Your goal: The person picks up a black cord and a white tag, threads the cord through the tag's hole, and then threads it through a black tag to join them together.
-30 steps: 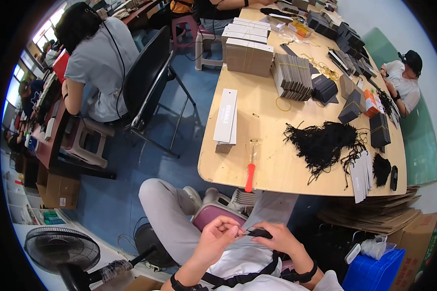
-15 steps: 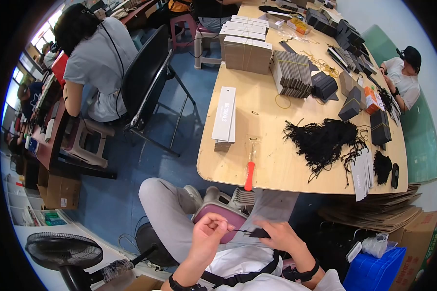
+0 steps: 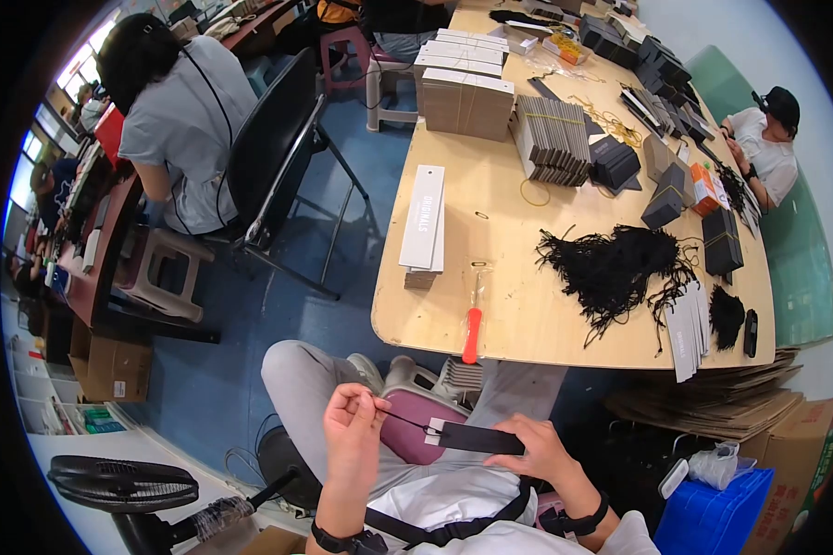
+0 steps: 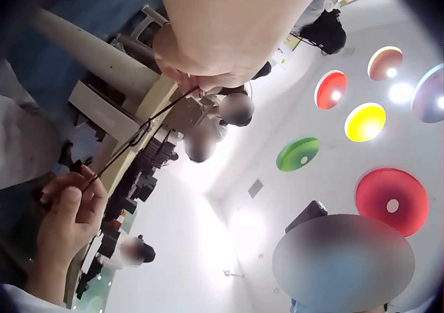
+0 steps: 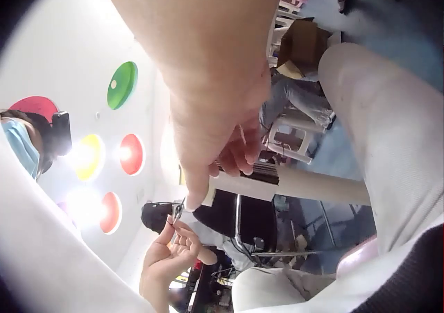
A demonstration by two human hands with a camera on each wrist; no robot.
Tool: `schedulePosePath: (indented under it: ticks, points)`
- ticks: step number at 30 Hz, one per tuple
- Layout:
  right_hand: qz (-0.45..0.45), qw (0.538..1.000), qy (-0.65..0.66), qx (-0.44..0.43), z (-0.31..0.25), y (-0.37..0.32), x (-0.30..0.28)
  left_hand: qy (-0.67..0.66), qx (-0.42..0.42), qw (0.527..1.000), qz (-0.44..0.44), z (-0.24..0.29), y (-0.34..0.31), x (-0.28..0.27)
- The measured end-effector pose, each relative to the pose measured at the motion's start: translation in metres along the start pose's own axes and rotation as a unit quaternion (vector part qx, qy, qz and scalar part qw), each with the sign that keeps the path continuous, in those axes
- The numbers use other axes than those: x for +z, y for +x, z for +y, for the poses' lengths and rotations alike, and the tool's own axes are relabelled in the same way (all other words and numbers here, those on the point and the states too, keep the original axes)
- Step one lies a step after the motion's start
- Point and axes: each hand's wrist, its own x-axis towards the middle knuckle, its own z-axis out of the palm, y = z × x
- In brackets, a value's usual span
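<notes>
Over the lap, my right hand (image 3: 539,449) holds a long black hang tag (image 3: 479,439) by its right end. A pale strip with a hole shows at the tag's other end. Looped through that end is a thin black cord (image 3: 403,421), drawn straight toward the upper left. My left hand (image 3: 352,430) pinches the cord's far end between thumb and fingertips. In the left wrist view, the cord (image 4: 142,130) runs taut between both hands, with a small knot partway along. The right wrist view has the left hand (image 5: 170,254) beyond the right one.
The table (image 3: 509,324) ahead bears a pile of black cords (image 3: 615,268), white tags (image 3: 687,328), an orange-handled tool (image 3: 472,335), a small stack of ORIGINALS tags (image 3: 423,217) and banded card bundles (image 3: 467,104). A fan (image 3: 120,486) stands left, a blue bin (image 3: 713,513) right.
My left hand has moved left and up, drawing the cord out longer. The black tag, mostly covered by the right hand before, now shows its broad face.
</notes>
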Motion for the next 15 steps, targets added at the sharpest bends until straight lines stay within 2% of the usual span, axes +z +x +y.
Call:
schedulePosePath:
  ticks: [2,5,15]
  points:
    - [0.073,0.997,0.027,-0.024,0.001,0.0,0.004,-0.001,0.006,1.0,0.007,0.002,0.0,-0.002]
    - [0.1,0.994,0.021,-0.025,0.003,-0.002,0.005,-0.006,0.019,1.0,0.013,0.003,0.0,-0.006]
    - [0.09,0.994,0.059,0.009,0.002,-0.008,-0.005,-0.036,0.091,0.995,0.018,0.004,0.001,-0.013]
